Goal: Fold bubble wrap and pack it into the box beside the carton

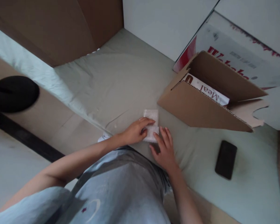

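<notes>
A small white packet [151, 116] lies on the pale green sheet [121, 81] in front of me. My left hand [136, 130] rests on the packet's left side, fingers pressed down on it. My right hand [165, 149] lies flat on the sheet at the packet's lower right corner, fingertips touching its edge. Neither hand lifts the packet off the sheet.
An open cardboard box [196, 105] lies tilted to the right, with a white "Meal" carton [207, 90] inside. A black phone [226, 159] lies on the sheet at right. A large white printed box [238, 53] stands behind. Brown board [60, 28] rises at upper left; a black round object [14, 93] is at far left.
</notes>
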`<state>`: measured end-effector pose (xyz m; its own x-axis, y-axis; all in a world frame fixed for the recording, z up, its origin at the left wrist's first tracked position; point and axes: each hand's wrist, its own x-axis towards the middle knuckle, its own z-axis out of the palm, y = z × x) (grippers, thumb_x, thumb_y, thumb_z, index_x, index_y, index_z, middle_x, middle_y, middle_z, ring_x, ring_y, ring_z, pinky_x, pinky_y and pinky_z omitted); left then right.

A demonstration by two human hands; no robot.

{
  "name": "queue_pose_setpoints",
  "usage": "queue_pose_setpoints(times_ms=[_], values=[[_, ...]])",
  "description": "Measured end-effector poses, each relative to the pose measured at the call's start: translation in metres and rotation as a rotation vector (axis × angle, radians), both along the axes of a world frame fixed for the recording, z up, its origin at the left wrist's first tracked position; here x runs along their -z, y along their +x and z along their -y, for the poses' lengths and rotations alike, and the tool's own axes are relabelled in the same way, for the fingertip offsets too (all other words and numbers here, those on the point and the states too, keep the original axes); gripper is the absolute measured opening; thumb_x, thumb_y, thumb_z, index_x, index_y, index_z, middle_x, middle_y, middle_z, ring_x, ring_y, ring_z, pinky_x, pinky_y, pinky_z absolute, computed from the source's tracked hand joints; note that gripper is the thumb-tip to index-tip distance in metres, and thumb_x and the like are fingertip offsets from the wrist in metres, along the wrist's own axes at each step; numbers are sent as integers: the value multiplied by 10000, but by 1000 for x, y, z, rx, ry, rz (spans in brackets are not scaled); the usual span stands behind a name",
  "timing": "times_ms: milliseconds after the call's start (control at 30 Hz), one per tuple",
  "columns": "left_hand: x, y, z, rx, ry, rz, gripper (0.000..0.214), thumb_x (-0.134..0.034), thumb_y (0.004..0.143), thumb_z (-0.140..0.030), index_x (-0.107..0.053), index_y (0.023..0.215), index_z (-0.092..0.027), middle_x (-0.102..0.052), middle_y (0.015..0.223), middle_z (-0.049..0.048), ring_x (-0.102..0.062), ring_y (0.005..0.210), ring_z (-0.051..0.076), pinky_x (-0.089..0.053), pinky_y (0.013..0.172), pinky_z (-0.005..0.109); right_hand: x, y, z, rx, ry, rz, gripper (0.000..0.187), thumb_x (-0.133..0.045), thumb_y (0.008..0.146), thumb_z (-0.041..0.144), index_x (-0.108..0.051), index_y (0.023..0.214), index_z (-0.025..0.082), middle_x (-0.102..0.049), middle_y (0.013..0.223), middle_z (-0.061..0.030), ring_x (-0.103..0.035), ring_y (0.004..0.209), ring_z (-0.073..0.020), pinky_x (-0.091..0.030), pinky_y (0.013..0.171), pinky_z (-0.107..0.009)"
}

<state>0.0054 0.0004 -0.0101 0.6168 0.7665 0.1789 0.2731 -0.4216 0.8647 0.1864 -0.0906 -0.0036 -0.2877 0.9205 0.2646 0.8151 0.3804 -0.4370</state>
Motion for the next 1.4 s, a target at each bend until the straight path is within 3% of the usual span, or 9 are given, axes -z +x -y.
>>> queue_pose_setpoints(times_ms=[100, 233, 333, 633, 833, 967, 1067, 1200, 1400], values=[[-3, -1, -4, 5, -18, 25, 443, -427, 723, -29, -541, 1136, -143, -613, 1059, 99, -573, 1018, 188, -475, 916, 371, 4, 0, -4, 9, 9, 20, 457, -487, 797, 83, -474, 1232, 220, -365, 1427, -125, -242, 1378, -297, -356, 1042, -542], [-14, -10, -1, 146, 47, 86, 215, -490, 848, -205, -596, 1029, -159, -631, 1042, 108, -544, 1094, 222, -409, 1000, 423, -8, 5, -12, -24, 13, -128, 367, -521, 725, 119, -548, 1076, 220, -545, 1217, -100, -414, 1268, -291, -371, 1021, -536], [-19, -18, 11, 229, 79, 38, 393, -591, 815, -424, -576, 1102, -156, -624, 1081, 132, -532, 1116, 267, -381, 1021, 461, -17, 10, -13, -53, -79, -213, 339, -534, 724, 167, -551, 1056, 234, -634, 1005, -59, -560, 1078, -263, -367, 1008, -546], [-5, 2, 22, -258, -103, -89, 351, -524, 859, -311, -558, 1167, -146, -625, 914, 81, -592, 798, 169, -507, 771, 324, -6, -2, -20, 223, -62, -226, 465, -511, 883, 291, -391, 1330, 246, -541, 1216, -120, -514, 1136, -243, -461, 943, -470], [-19, -3, 12, -298, 22, -197, 355, -486, 886, -341, -566, 1169, -141, -635, 941, 102, -567, 938, 220, -466, 871, 400, -3, -5, -19, 78, -65, -82, 420, -492, 884, 250, -447, 1302, 257, -474, 1327, -111, -443, 1232, -257, -409, 1014, -482], [-30, -17, 13, -318, -213, -317, 441, -477, 887, -405, -459, 1254, -160, -663, 895, 80, -621, 795, 208, -503, 766, 400, 3, -2, -24, 169, -124, -180, 414, -508, 877, 285, -449, 1283, 237, -505, 1271, -117, -468, 1196, -246, -419, 1008, -463], [-27, -12, 19, -270, -387, -189, 543, -538, 853, -413, -363, 1316, -189, -650, 1016, 96, -641, 811, 193, -525, 731, 364, 4, -6, -25, 208, -154, -294, 383, -547, 853, 309, -473, 1222, 240, -527, 1207, -111, -488, 1164, -243, -432, 986, -459], [-26, 10, 25, -346, -324, -2, 572, -634, 770, -334, -379, 1260, -185, -514, 1227, 137, -566, 1063, 223, -505, 850, 366, 0, -12, -16, 218, -186, -468, 294, -517, 867, 285, -490, 1158, 246, -542, 1175, -102, -516, 1139, -215, -447, 966, -427], [-61, 24, 27, -25, -217, 149, 447, -582, 667, -134, -476, 1094, -212, -552, 962, 37, -574, 841, 152, -505, 738, 278, -25, 10, 14, 282, -220, -784, 182, -633, 806, 302, -492, 903, 240, -568, 1215, -89, -553, 1137, -214, -482, 923, -386]])
